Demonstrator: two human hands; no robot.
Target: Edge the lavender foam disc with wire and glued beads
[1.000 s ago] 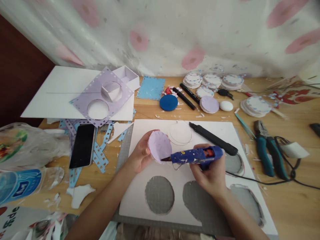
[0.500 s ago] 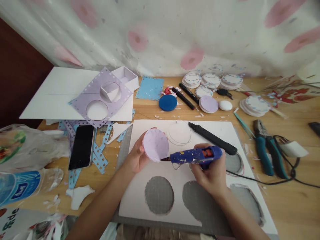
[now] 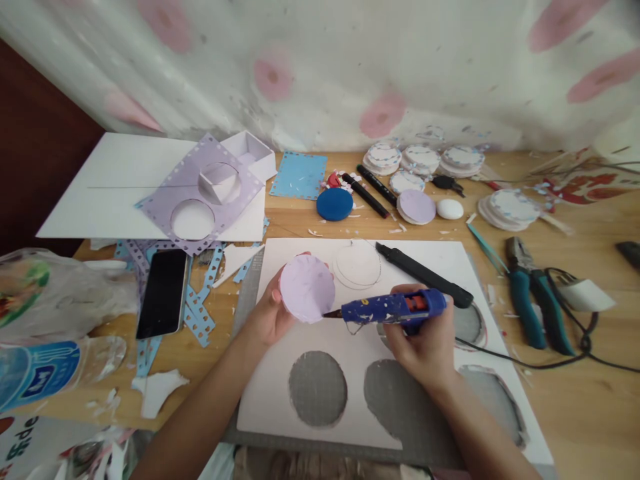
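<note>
**A:** What are the hands doing?

**B:** The left hand [image 3: 267,313] holds up a purple paper circle [image 3: 307,288], fingers behind it and thumb at its edge. The right hand [image 3: 423,343] is wrapped around a blue glue gun [image 3: 395,308]. The gun lies flat and points left, and its tip touches the lower right edge of the circle.

**A:** So the circle is between the hands?

**B:** Yes, it sits up in the left hand, and the gun reaches over to it from the right hand.

**A:** What is under them?

**B:** A white board [image 3: 280,387] on a grey mat. I count four round holes cut in it, two in full view and two partly hidden by the right hand and arm. One drawn circle [image 3: 358,264] is just right of the purple one. A black knife [image 3: 425,275] lies on the board behind the gun.

**A:** And farther out?

**B:** One phone [image 3: 164,293] on the left, near blue paper strips. Two black markers [image 3: 373,190], one blue disc [image 3: 335,204], one more purple disc [image 3: 417,207] and one white pebble [image 3: 451,209] at the back. Pliers [image 3: 533,293] on the right, near the gun's black cord.

**A:** Is there room to move?

**B:** The board's near left part is bare. The desk [image 3: 590,400] is bare wood at the near right corner.
</note>
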